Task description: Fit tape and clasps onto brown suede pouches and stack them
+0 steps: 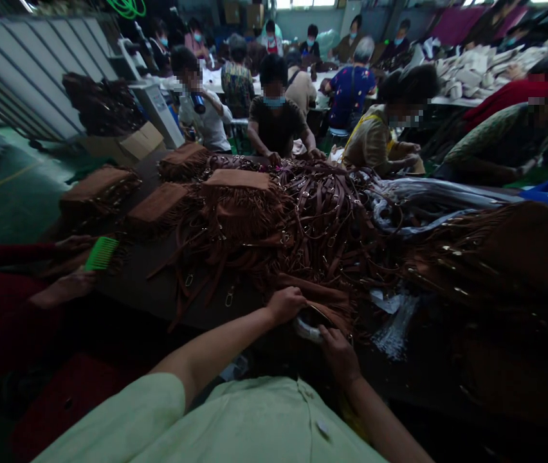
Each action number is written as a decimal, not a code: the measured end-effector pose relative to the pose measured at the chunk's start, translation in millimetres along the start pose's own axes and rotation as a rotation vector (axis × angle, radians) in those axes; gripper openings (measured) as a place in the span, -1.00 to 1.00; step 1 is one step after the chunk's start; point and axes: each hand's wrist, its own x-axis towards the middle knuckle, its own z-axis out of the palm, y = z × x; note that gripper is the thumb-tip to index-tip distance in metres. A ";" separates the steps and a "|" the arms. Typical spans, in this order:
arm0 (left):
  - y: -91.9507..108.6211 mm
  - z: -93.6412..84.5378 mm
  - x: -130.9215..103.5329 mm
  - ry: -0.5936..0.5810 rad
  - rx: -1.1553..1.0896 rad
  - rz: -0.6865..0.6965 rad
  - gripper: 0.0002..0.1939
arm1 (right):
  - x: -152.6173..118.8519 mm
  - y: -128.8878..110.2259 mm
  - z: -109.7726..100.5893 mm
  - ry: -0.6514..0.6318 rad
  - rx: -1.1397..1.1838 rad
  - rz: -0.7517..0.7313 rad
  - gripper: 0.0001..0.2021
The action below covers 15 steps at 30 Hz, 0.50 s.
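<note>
A brown fringed bag [325, 299] lies at the near edge of the dark table, its opening toward me. My left hand [286, 305] is closed on the bag's left upper edge. Closed around the lower right of a pale, plastic-wrapped ring-shaped handle [309, 332] is my right hand [338, 350], close to the bag's opening. The fingertips of both hands are small and dim here. Just beyond the bag spreads a heap of brown straps [332, 206] with metal clips.
Stacked fringed bags [240, 183] stand behind the straps. At the left, another person's hand holds a green comb [101, 253]. White ties [397, 328] hang right of my hands, near a large brown pile [510, 257]. Several people sit across the table.
</note>
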 end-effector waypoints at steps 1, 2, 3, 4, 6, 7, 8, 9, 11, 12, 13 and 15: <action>4.6 -1.6 -2.9 0.047 0.039 0.040 -0.78 | 2.5 -1.1 2.3 -0.039 -0.072 0.063 -0.68; 8.6 -2.0 -5.1 0.078 0.069 0.076 -0.77 | 5.6 -3.5 4.1 -0.075 -0.134 0.129 -0.70; 12.1 -1.1 -6.8 0.096 0.090 0.108 -0.76 | 9.2 -6.7 5.7 -0.099 -0.184 0.201 -0.71; 14.9 0.7 -8.1 0.100 0.103 0.134 -0.75 | 13.2 -10.4 7.0 -0.108 -0.223 0.275 -0.72; 18.5 5.5 -10.1 0.075 0.111 0.164 -0.75 | 21.7 -18.1 9.3 -0.092 -0.274 0.417 -0.72; 19.4 7.4 -11.1 0.054 0.111 0.169 -0.74 | 25.8 -21.6 10.5 -0.082 -0.285 0.470 -0.72; 19.7 8.3 -12.2 0.035 0.110 0.168 -0.74 | 29.4 -24.8 11.6 -0.077 -0.284 0.501 -0.74; 19.6 8.0 -13.4 0.021 0.109 0.161 -0.73 | 32.2 -27.4 12.8 -0.075 -0.274 0.512 -0.77; 18.8 4.6 -15.6 0.008 0.110 0.135 -0.73 | 35.1 -31.0 15.3 -0.084 -0.231 0.498 -0.78; 18.4 2.2 -16.5 0.001 0.111 0.125 -0.74 | 35.0 -31.7 16.8 -0.095 -0.202 0.487 -0.75; 18.1 0.0 -17.2 -0.011 0.109 0.119 -0.74 | 34.3 -31.7 18.6 -0.109 -0.173 0.489 -0.72; 18.2 -2.1 -17.7 -0.043 0.086 0.125 -0.76 | 31.5 -29.2 24.1 -0.106 -0.115 0.514 -0.69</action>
